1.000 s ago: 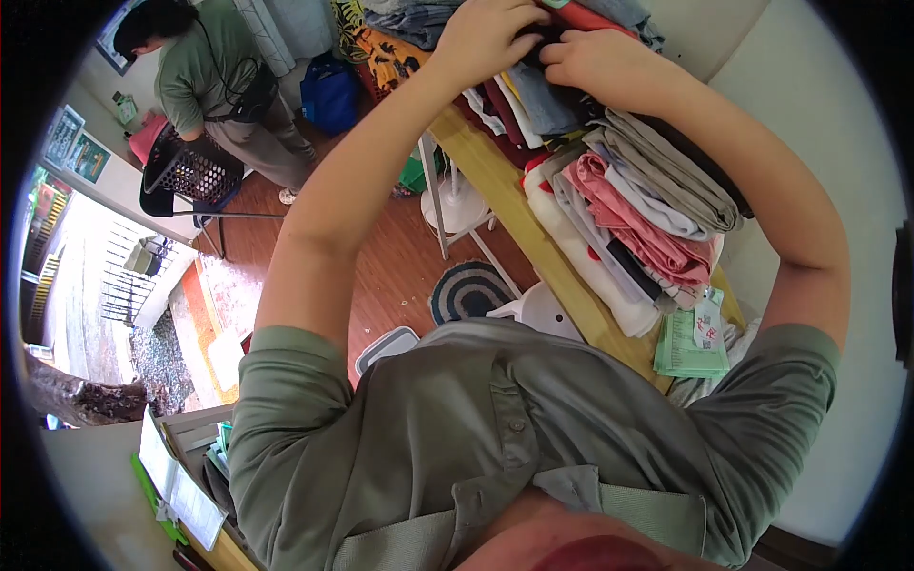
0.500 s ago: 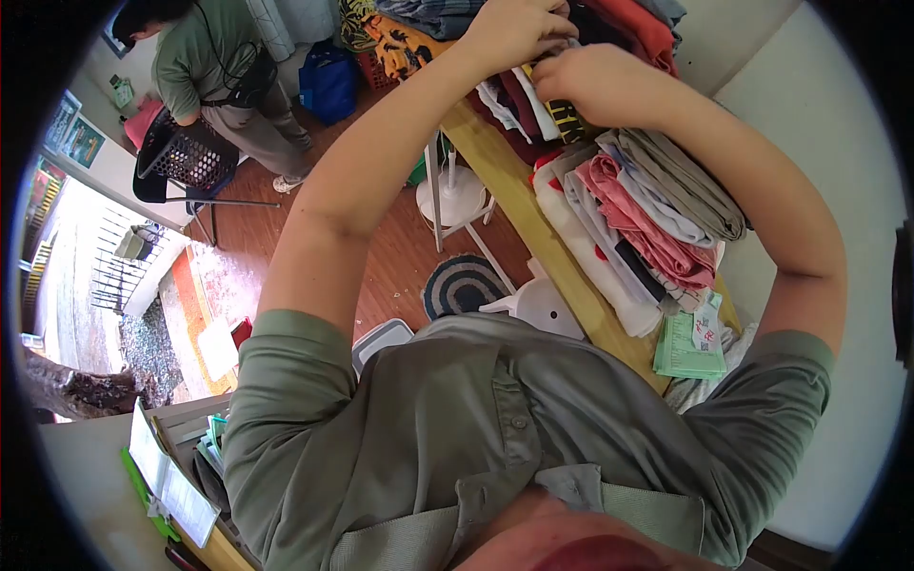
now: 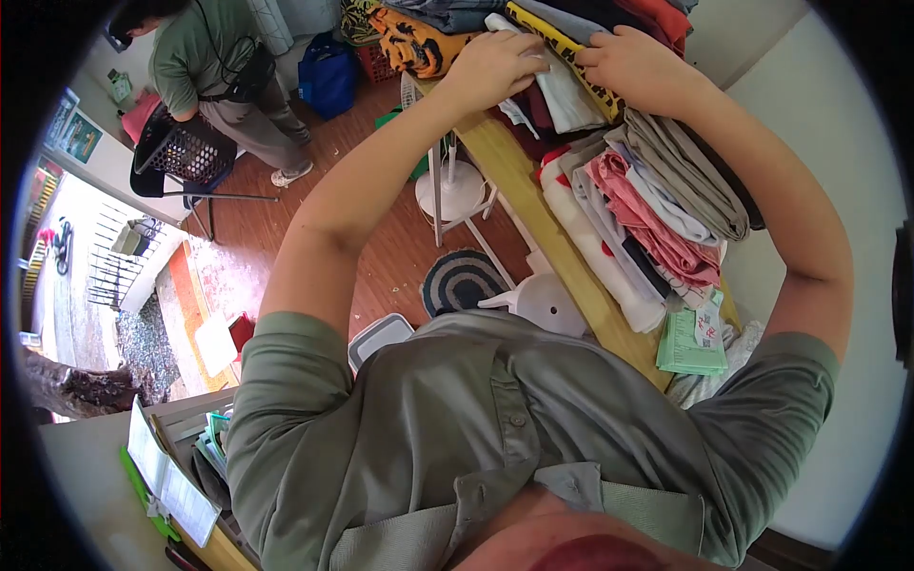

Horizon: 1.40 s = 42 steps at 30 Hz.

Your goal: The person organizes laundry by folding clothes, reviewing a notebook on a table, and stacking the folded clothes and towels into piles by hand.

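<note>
Though half-hidden before, yellow cloth (image 3: 555, 39) visible

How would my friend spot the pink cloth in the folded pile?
Find the long wooden table. On it, beside the green papers, lies a pile of folded clothes. The crumpled pink cloth is the only pink one there, with paler cloths on both sides.

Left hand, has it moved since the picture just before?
Yes, the left hand has come back toward the person, closer to the table's near edge.
</note>
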Motion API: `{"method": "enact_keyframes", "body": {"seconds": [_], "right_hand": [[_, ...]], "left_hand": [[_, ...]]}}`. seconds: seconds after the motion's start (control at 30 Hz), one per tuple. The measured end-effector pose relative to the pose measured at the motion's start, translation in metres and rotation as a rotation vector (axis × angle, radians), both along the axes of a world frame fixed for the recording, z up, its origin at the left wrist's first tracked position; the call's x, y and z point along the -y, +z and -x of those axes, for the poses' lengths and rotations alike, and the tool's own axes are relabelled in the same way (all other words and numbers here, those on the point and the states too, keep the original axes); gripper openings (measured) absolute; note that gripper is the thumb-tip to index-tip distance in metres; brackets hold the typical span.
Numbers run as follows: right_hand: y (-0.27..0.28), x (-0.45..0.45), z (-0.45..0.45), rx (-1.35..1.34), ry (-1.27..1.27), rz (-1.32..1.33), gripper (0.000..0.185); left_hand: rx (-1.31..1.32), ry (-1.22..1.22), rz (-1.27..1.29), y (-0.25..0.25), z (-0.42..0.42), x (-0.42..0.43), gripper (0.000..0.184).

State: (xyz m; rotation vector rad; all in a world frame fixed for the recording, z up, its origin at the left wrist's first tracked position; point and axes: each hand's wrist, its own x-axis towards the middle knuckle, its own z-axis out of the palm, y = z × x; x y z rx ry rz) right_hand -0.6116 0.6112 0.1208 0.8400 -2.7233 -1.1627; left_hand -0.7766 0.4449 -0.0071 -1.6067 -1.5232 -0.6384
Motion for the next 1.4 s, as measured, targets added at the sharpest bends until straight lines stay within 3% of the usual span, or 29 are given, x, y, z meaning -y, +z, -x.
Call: {"method": "enact_keyframes", "body": {"seconds": [0.07,0.2,0.27,0.33,0.4,0.47,0.53,0.57,0.67,0.8,0.9,1.03,1.13,1.2,1.27,1.4], "right_hand": [[0.0,0.002,-0.001,-0.005,0.006,0.021,0.015],[-0.002,0.033,-0.001,0.075,-0.144,-0.042,0.02],[-0.009,0.044,0.002,0.174,0.031,0.165,0.028],[-0.035,0.04,0.012,0.181,0.11,0.171,0.032],[-0.056,0.029,0.021,0.105,0.252,0.153,0.031],[-0.04,0.036,0.024,0.129,0.204,0.101,0.023],[-0.026,0.04,0.025,0.215,-0.02,-0.083,0.015],[-0.027,0.028,0.024,0.113,0.126,-0.028,0.01],[-0.021,0.011,0.022,0.088,0.189,0.023,0.011],[-0.014,0.003,0.02,0.092,0.097,0.03,0.008],[-0.006,-0.004,0.02,0.066,0.114,0.04,0.006],[0.001,-0.01,0.022,0.036,0.102,0.051,0.005],[0.001,-0.011,0.021,0.039,0.073,0.038,0.007],[-0.001,-0.011,0.021,0.043,0.087,0.049,0.009],[-0.004,-0.006,0.02,0.048,0.1,0.063,0.012],[-0.025,0.026,0.024,0.176,0.126,0.099,0.013]], "left_hand": [[0.029,0.031,0.109,0.008,0.002,-0.01,0.021],[0.193,0.024,0.084,0.02,0.015,-0.033,0.022],[0.208,0.013,0.098,0.029,0.012,-0.028,0.024],[0.348,-0.11,0.207,0.038,0.007,-0.019,0.016],[0.319,-0.138,0.159,0.039,0.006,-0.019,0.017],[0.294,-0.107,0.242,0.04,0.008,-0.015,0.019],[0.262,-0.044,0.188,0.026,0.02,-0.025,0.021],[0.228,0.014,0.142,0.02,0.022,-0.026,0.024],[0.219,-0.054,0.006,0.014,0.029,-0.021,0.022],[0.42,0.009,-0.033,0.005,0.031,0.009,0.023],[0.419,-0.068,0.035,-0.016,0.025,0.021,0.04],[0.146,0.091,0.082,-0.025,0.005,0.004,0.036],[0.301,0.165,0.297,-0.009,0.016,-0.018,0.031],[0.33,0.09,0.248,-0.003,0.028,-0.031,0.027],[0.452,0.143,0.36,0.007,0.034,-0.039,0.033],[0.434,0.091,0.337,-0.002,0.053,-0.056,0.035]]}}
